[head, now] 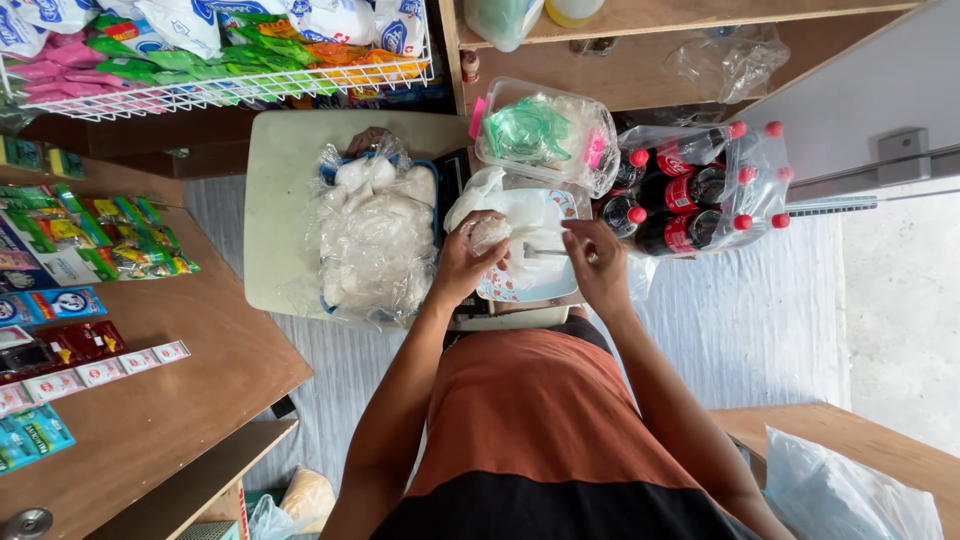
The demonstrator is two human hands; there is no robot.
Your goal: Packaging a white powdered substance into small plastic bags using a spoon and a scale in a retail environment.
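Note:
My left hand (468, 262) grips a small clear plastic bag (490, 234) filled with something white, held over a light blue plate (545, 285) on a small scale. My right hand (597, 262) holds a thin metal spoon (545, 252) pointing toward the small bag. A larger white plastic bag (500, 202) lies open on the plate behind the hands. To the left, a blue basket (335, 172) holds a big clear bag (375, 240) packed with several small white filled bags.
A cream stool top (280, 200) carries the basket. Shrink-wrapped dark soda bottles (690, 190) with red caps stand to the right, a clear tub (545, 135) behind. A wooden counter (170, 400) with sachets runs along the left; a wire rack (220, 90) of snack packs hangs above.

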